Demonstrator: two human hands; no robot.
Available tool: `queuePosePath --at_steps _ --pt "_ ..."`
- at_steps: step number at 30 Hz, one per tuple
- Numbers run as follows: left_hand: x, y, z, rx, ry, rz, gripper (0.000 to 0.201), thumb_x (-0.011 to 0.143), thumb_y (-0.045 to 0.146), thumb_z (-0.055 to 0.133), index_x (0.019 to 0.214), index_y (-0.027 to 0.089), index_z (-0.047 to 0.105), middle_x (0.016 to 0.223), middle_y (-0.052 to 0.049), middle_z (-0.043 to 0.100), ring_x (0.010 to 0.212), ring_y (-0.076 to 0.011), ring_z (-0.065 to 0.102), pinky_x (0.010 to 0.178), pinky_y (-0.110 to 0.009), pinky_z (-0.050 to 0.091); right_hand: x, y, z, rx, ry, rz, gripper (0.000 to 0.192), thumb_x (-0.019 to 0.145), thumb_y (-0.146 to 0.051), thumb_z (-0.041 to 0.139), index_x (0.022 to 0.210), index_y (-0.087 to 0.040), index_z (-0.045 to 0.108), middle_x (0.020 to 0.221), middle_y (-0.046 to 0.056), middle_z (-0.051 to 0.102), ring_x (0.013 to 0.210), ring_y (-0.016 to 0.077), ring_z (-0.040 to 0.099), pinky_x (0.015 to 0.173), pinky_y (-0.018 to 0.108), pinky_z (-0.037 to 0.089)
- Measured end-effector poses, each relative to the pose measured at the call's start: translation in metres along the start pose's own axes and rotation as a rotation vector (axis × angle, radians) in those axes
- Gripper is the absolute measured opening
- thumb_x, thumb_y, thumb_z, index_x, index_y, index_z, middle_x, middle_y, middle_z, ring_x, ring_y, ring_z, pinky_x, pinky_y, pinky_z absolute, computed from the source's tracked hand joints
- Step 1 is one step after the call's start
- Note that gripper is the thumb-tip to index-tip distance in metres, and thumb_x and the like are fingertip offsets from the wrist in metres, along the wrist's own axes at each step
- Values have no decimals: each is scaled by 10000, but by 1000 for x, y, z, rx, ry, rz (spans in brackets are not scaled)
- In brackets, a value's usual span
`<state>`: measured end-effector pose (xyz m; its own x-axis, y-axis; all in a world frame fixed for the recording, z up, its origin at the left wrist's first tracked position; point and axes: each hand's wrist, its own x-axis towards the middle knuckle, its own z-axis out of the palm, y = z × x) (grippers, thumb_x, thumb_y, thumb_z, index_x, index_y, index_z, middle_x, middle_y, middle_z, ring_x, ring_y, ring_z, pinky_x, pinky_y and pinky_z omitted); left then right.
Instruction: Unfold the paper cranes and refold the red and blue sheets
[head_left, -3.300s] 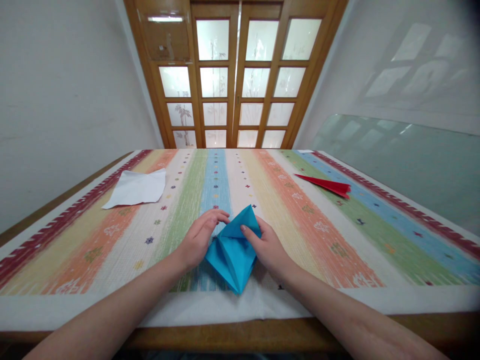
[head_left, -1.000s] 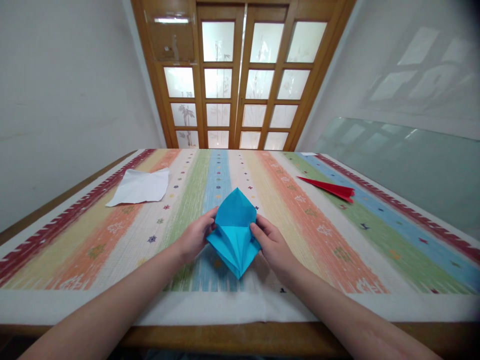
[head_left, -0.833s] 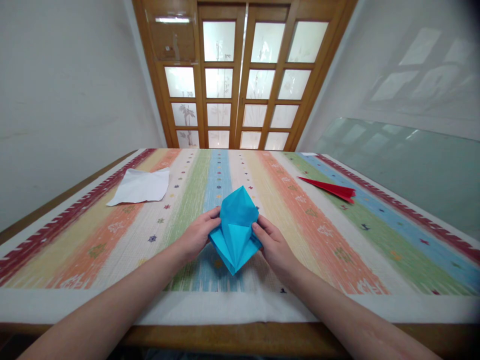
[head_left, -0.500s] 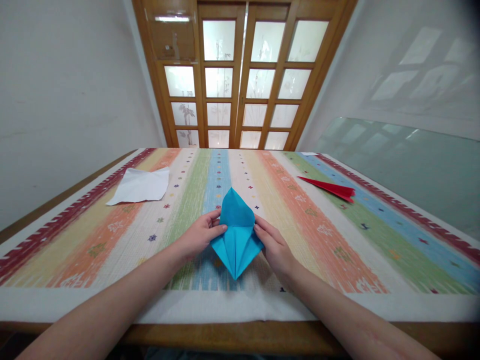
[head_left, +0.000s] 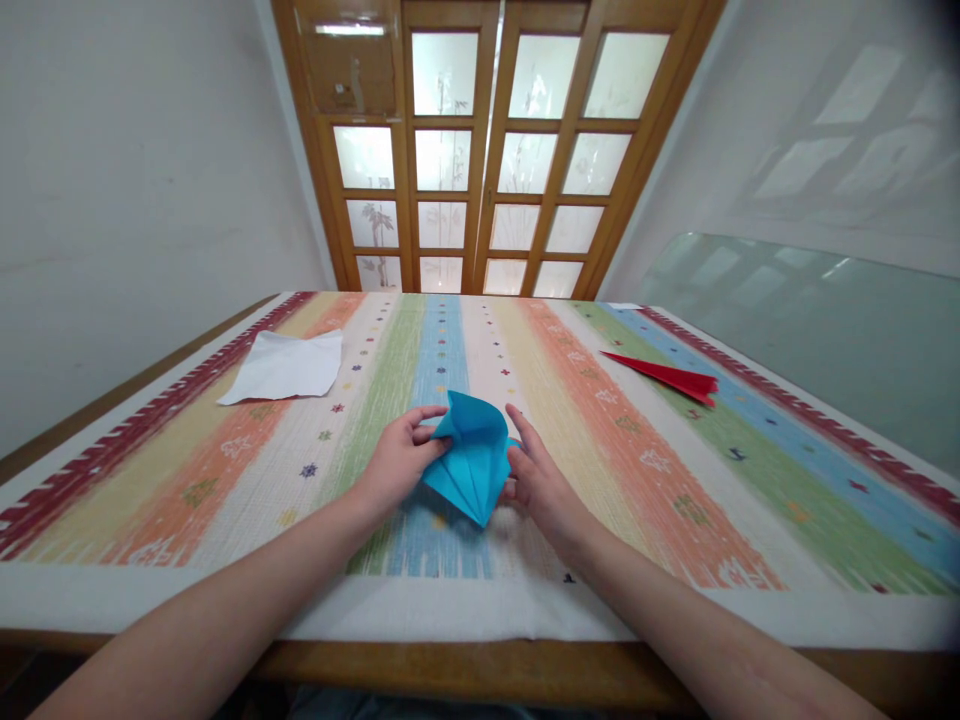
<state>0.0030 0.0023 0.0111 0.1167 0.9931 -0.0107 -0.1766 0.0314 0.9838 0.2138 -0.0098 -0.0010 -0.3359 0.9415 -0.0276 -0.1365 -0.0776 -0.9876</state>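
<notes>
The blue folded paper (head_left: 472, 462) lies near the front edge of the striped surface (head_left: 675, 480), its long axis running front to back, its sharp tip pointing toward the person. The left hand (head_left: 401, 460) pinches the paper's left edge in a narrow grip; the right hand (head_left: 536, 480) rests flat-fingered against its right side (fingers spread, not clasping). One white sheet (head_left: 289, 365) lies far left, one red folded paper (head_left: 667, 375) far right.
</notes>
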Motion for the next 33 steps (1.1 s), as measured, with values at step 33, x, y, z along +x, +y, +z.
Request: queuePosePath --at_steps 33 --pt "-18 22 8 570 179 568 274 918 144 448 1003 181 706 956 -50 633 879 -181 597 801 -318 460 -10 -10 6 -813 113 -267 961 854 -185 611 1639 -277 64 966 65 700 751 241 664 763 427 529"
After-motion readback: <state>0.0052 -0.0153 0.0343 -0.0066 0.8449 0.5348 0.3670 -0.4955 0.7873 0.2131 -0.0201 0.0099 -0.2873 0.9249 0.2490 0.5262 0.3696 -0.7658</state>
